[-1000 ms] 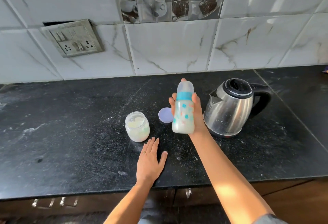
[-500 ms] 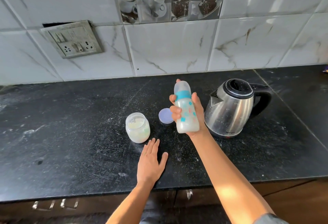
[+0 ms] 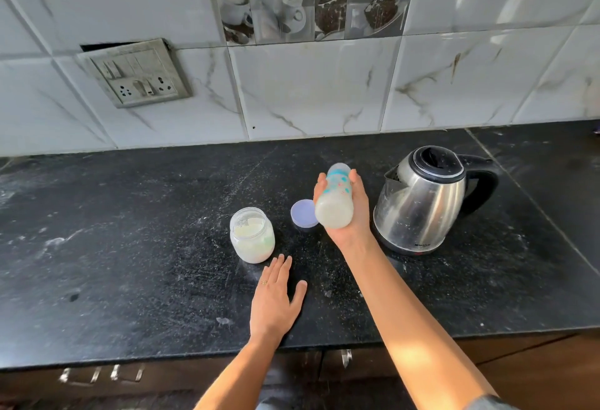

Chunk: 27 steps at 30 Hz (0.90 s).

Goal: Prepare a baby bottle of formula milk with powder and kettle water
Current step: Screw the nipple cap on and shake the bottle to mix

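The left hand (image 3: 274,300) lies flat and open, palm down, on the black countertop (image 3: 130,263), with the open glass jar of formula powder (image 3: 252,234) just beyond its fingertips. Farther out, the right hand (image 3: 349,211) is wrapped around a baby bottle (image 3: 335,203) of cloudy milk, held clear of the counter and tipped with its base toward the camera. A round lilac lid (image 3: 302,213) lies just left of that hand, and the steel electric kettle (image 3: 422,201) stands just right of it.
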Each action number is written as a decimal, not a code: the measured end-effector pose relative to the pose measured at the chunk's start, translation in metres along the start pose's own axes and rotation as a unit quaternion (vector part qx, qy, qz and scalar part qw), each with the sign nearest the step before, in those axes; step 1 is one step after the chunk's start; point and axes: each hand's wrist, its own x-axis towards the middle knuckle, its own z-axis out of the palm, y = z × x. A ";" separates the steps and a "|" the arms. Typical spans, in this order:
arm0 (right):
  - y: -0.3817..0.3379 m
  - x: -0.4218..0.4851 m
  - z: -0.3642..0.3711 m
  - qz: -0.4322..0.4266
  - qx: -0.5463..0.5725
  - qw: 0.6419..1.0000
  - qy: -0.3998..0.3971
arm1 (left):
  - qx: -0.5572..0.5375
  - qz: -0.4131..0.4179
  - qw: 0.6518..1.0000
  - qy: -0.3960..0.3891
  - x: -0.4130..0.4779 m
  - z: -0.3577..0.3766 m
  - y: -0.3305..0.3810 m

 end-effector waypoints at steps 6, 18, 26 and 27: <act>0.002 -0.016 -0.007 0.072 -0.126 0.986 -0.086 | 0.006 0.002 1.000 0.004 0.001 0.001 0.000; 0.003 -0.019 -0.018 -0.006 -0.002 0.997 0.075 | 0.011 -0.002 1.000 0.008 0.001 0.002 0.000; 0.006 -0.026 -0.026 0.033 -0.013 0.998 0.052 | 0.031 0.002 0.999 0.009 0.002 0.002 0.001; 0.006 -0.025 -0.028 0.020 0.007 0.997 0.068 | 0.036 0.004 0.999 0.007 0.002 0.002 0.001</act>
